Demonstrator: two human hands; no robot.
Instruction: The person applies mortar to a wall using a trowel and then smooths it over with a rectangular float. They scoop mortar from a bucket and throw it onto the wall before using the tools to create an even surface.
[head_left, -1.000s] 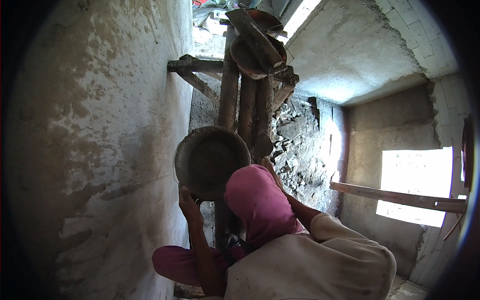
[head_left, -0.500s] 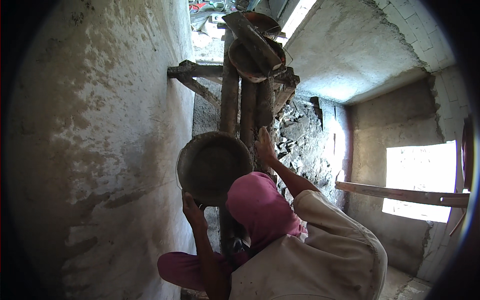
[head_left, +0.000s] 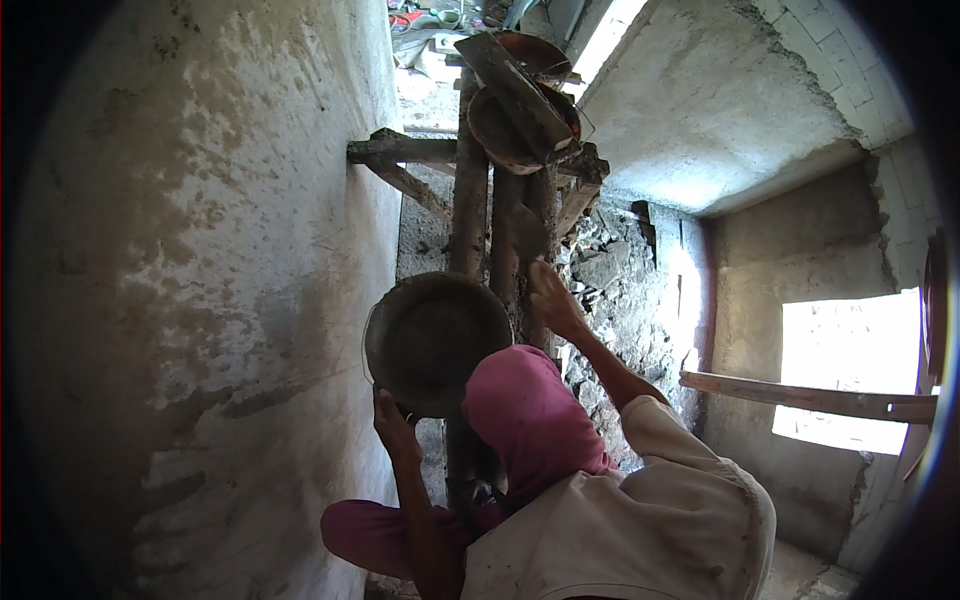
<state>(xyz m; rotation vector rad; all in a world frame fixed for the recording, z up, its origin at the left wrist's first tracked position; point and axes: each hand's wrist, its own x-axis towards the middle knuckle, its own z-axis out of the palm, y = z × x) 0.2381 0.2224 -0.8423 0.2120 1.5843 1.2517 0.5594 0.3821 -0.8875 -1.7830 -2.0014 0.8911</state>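
A round dark bucket (head_left: 438,345) with a thin wire handle sits on the scaffold poles in front of my knees. Its inside is grey and shadowed, so its contents are hard to make out. My left hand (head_left: 397,425) is closed on the bucket's near left rim. To the right of the bucket, my right hand (head_left: 553,302) is closed around the handle of a trowel (head_left: 528,232). The trowel's dark blade points away from me over the poles, and its outline blends into the wood behind it.
A plank (head_left: 515,90) lies across two buckets farther along the poles (head_left: 470,215). A rough plastered wall (head_left: 250,300) rises close on my left. Broken stones (head_left: 600,270) lie below to the right. A wooden beam (head_left: 800,392) juts in front of a bright window opening.
My right hand has drawn slightly back toward me, and the trowel blade now shows more plainly. My left hand keeps its hold on the bucket rim. The whole view has shifted slightly.
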